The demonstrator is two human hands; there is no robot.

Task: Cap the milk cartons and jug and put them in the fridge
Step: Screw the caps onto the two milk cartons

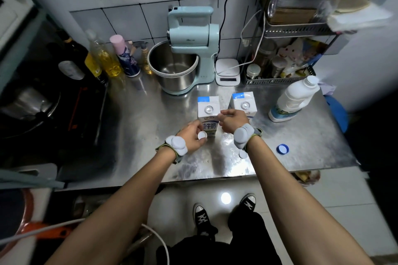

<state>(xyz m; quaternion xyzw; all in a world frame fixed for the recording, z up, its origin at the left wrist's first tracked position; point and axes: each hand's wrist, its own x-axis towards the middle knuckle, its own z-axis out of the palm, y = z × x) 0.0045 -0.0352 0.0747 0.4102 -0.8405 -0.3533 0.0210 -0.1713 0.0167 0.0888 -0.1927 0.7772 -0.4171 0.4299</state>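
Observation:
Two white and blue milk cartons stand uncapped on the steel counter point(150, 135). My left hand point(191, 136) pinches a small white cap point(202, 135) in front of the left carton point(208, 112). My right hand point(231, 121) grips that carton's upper right edge. The right carton point(244, 102) stands just behind my right hand. A second white cap point(243, 154) lies on the counter under my right wrist. The white milk jug point(294, 98) stands at the right, with no cap on its neck. Its blue cap point(282, 149) lies near the counter's front right.
A pale blue stand mixer point(189, 49) with a steel bowl stands behind the cartons, a white scale point(227, 72) beside it. Bottles point(105, 56) line the back left. A wire rack point(280, 64) of jars fills the back right. A dark stove point(43, 103) lies left.

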